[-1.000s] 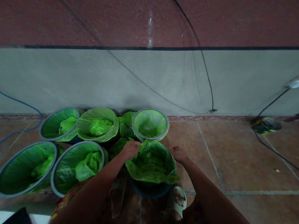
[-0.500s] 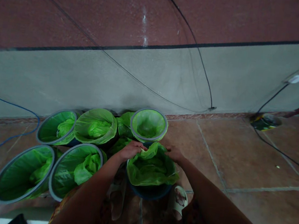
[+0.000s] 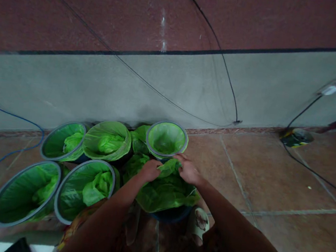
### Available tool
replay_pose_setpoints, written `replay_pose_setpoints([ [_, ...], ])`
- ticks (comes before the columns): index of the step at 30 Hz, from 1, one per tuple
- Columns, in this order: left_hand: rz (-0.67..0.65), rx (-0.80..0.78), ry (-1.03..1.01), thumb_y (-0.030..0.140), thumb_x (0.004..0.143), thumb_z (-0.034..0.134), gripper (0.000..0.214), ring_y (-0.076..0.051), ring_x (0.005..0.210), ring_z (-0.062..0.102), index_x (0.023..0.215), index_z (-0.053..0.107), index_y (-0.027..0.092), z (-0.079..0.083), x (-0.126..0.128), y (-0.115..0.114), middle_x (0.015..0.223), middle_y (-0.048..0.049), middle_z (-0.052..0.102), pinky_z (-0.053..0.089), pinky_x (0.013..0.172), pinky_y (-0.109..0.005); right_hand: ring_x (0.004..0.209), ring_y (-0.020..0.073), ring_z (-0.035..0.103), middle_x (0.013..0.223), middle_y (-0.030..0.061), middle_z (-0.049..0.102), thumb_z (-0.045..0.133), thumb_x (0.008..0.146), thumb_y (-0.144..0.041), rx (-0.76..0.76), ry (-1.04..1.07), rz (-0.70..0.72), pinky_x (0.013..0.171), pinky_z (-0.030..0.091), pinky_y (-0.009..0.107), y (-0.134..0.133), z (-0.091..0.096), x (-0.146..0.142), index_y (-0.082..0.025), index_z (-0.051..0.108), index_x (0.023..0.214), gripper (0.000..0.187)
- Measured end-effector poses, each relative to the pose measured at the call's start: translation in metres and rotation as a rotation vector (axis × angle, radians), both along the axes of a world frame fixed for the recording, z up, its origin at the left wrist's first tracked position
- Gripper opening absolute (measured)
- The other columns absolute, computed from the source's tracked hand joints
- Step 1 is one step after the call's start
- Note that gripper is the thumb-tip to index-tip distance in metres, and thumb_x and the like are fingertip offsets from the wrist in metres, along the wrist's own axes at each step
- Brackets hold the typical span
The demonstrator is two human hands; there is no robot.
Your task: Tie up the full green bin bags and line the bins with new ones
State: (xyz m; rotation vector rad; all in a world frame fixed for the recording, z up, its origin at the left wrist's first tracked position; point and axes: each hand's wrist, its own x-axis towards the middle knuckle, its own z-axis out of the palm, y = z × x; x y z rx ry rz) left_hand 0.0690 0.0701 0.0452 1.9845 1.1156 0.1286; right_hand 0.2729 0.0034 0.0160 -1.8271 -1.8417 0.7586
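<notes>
Left hand (image 3: pixel 150 170) and right hand (image 3: pixel 189 171) grip a thin green bag (image 3: pixel 161 196) in their fingers (image 3: pixel 157 165), over a dark, probably blue bucket (image 3: pixel 173 215).

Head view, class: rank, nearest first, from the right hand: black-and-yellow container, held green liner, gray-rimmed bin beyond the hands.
1. Green liner: right hand grips it.
2. Gray-rimmed bin: just beyond.
3. Black-and-yellow container: far right.
</notes>
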Motion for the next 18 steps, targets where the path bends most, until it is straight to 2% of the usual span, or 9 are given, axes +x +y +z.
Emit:
replay_pose_setpoints([
  [3,-0.179,0.149,-0.013,0.012,0.076,0.054,0.03,-0.022,0.093,0.064,0.093,0.077,0.022,0.01,0.002,-0.004,0.094,-0.0056,0.074,0.045,0.091,-0.031,0.137,0.0234,0.04,0.151,0.0093,0.042,0.05,0.068,0.001,0.034,-0.031,0.162,0.114,0.032,0.039,0.0,0.005,-0.012,-0.021,0.053,0.137,0.073],
  [7,-0.331,0.209,0.013,0.007,0.077,0.05,0.04,-0.023,0.1,0.063,0.102,0.077,0.024,0.023,0.003,-0.004,0.098,-0.007,0.073,0.042,0.098,-0.033,0.131,0.0251,0.045,0.144,0.01,0.05,0.055,0.071,-0.005,0.023,-0.065,0.269,0.11,0.034,0.041,0.002,0.011,-0.018,-0.022,0.06,0.13,0.062],
  [10,-0.297,0.249,0.055,0.005,0.076,0.05,0.041,-0.023,0.102,0.061,0.101,0.077,0.023,0.025,-0.002,0.0,0.099,-0.0076,0.072,0.04,0.101,-0.035,0.123,0.0275,0.052,0.125,0.0108,0.063,0.061,0.073,-0.013,-0.028,-0.163,0.251,0.105,0.038,0.039,0.004,0.018,-0.013,-0.02,0.069,0.11,0.038],
  [12,-0.231,0.254,0.056,0.005,0.078,0.049,0.039,-0.023,0.102,0.061,0.1,0.077,0.022,0.026,-0.006,0.003,0.101,-0.0071,0.072,0.04,0.102,-0.034,0.109,0.0262,0.06,0.108,0.0099,0.069,0.064,0.076,-0.021,-0.102,-0.221,0.214,0.095,0.043,0.034,0.005,0.021,-0.006,-0.018,0.07,0.098,0.023],
  [15,-0.147,0.28,0.08,0.006,0.08,0.048,0.039,-0.022,0.102,0.062,0.102,0.076,0.022,0.029,-0.01,0.009,0.107,-0.0067,0.071,0.042,0.102,-0.032,0.086,0.0207,0.065,0.088,0.0058,0.071,0.063,0.08,-0.03,-0.212,-0.234,0.091,0.076,0.044,0.026,0.004,0.022,0.004,-0.019,0.069,0.092,0.017],
  [18,-0.093,0.329,0.166,0.007,0.081,0.047,0.039,-0.021,0.103,0.062,0.105,0.074,0.021,0.032,-0.009,0.01,0.109,-0.0066,0.07,0.043,0.1,-0.03,0.084,0.0207,0.065,0.088,0.0076,0.072,0.061,0.082,-0.03,-0.214,-0.262,-0.076,0.069,0.041,0.025,0.003,0.024,0.011,-0.018,0.068,0.09,0.016],
])
